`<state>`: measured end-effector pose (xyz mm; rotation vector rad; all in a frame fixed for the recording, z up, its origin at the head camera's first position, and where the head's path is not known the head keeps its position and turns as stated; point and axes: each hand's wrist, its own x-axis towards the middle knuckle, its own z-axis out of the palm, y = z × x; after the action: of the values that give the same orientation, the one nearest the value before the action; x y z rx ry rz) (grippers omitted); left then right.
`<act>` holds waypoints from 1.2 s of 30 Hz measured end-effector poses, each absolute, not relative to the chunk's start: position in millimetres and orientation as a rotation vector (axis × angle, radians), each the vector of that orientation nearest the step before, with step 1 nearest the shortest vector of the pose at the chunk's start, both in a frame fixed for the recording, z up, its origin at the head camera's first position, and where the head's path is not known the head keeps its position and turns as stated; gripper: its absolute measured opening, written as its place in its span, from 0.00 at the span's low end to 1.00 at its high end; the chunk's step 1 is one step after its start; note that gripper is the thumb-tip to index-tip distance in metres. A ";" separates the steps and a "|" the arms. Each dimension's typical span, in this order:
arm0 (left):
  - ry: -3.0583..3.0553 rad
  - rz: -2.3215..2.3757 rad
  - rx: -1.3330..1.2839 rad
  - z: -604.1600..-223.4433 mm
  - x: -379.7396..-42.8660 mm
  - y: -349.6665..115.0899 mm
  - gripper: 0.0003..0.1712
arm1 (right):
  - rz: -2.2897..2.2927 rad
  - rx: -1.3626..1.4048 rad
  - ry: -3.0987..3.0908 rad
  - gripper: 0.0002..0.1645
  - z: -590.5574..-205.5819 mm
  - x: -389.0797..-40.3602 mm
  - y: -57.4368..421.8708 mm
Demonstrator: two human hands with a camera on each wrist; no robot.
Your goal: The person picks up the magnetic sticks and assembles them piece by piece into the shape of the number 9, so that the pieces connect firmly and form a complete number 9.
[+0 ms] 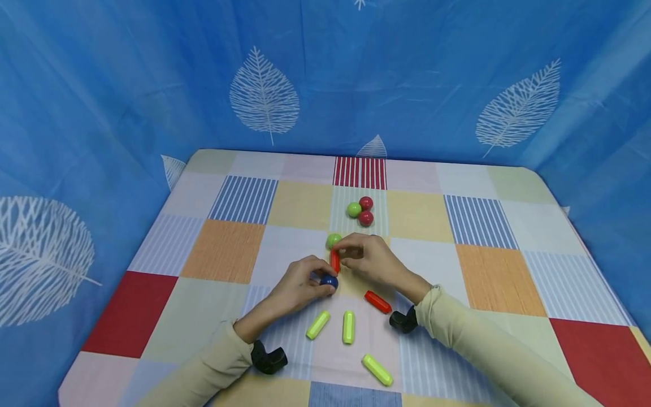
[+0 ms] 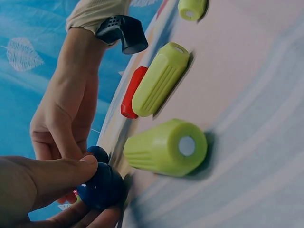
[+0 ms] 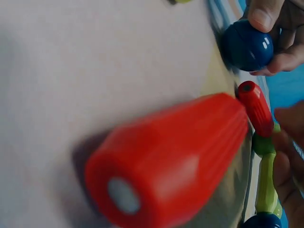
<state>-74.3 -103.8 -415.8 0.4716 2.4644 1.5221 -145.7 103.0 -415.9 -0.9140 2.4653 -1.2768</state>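
Observation:
My left hand [image 1: 304, 284] pinches a dark blue ball [image 1: 329, 282] between thumb and fingers, low over the cloth. With its fingertips my right hand [image 1: 375, 261] holds a red rod [image 1: 334, 261], whose far end meets a green ball [image 1: 333, 241]. In the right wrist view a small gap separates the rod's near end from the blue ball. That view also shows a green rod [image 3: 266, 183] running from the green ball to another blue ball [image 3: 262, 221]; the right hand mostly hides this part in the head view.
Nearer the body lie a loose red rod [image 1: 378, 302] and three yellow-green rods [image 1: 348, 327], with pale discs in their ends. Farther back, two red balls [image 1: 365, 218] and a green ball [image 1: 354, 210] sit clustered. A patchwork cloth [image 1: 218, 305] covers the table; blue curtains [image 1: 386, 73] surround it.

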 end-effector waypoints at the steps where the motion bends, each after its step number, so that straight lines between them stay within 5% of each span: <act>1: 2.465 1.525 0.472 -415.8 -74.1 -103.9 0.11 | -1.257 -0.941 2.459 0.20 -415.9 -145.1 102.9; 36: 2.461 1.582 0.454 -419.1 -70.4 -103.9 0.13 | -0.833 -1.418 2.411 0.19 -418.5 -155.2 94.3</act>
<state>-70.4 -103.9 -419.1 0.4539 2.4606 1.5817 -155.2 94.3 -418.5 -1.4180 2.4112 -0.8332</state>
